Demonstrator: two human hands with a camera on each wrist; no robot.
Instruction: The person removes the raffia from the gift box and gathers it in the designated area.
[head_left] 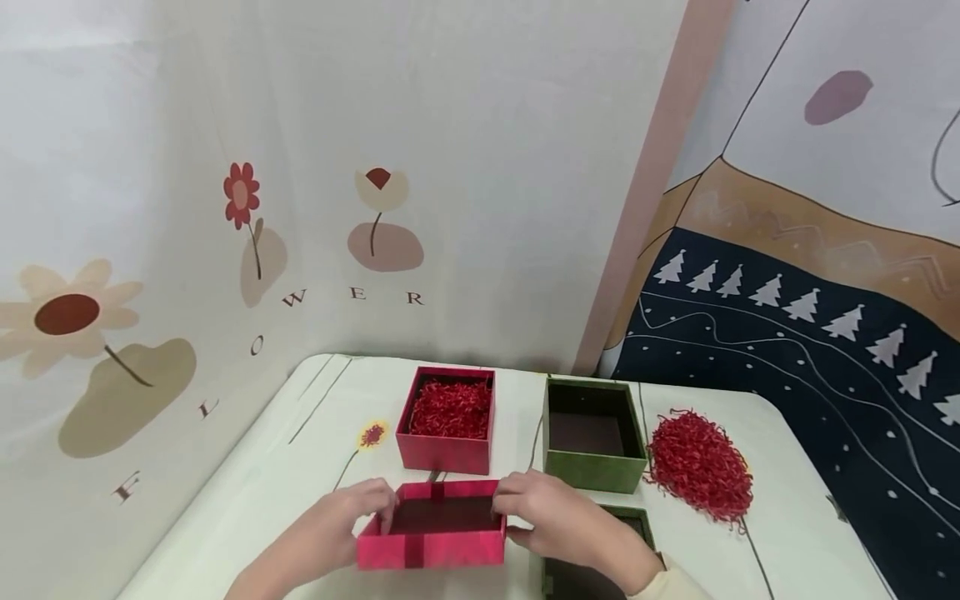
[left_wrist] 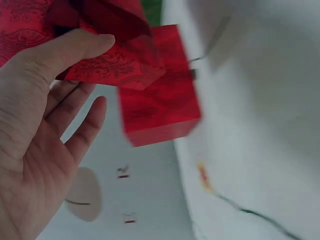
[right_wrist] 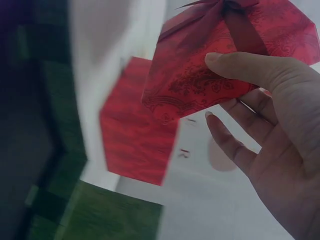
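Observation:
Both hands grip a red gift box lid [head_left: 450, 548] by its short ends, its dark hollow side turned toward me. My left hand [head_left: 330, 529] pinches the left end, thumb over the rim in the left wrist view. My right hand [head_left: 551, 517] pinches the opposite end. In the right wrist view, a dark red ribbon bow [right_wrist: 222, 10] shows on the lid's patterned outer face. Just beyond the lid stands the red box [head_left: 444, 454], holding red shredded paper [head_left: 452, 408].
A green box [head_left: 596, 472], dark inside, stands right of the red one. Nearer me lies a green lid [head_left: 573, 581], partly hidden by my right forearm. A loose heap of red shredded paper [head_left: 697, 467] lies on the white table [head_left: 247, 492] at the right.

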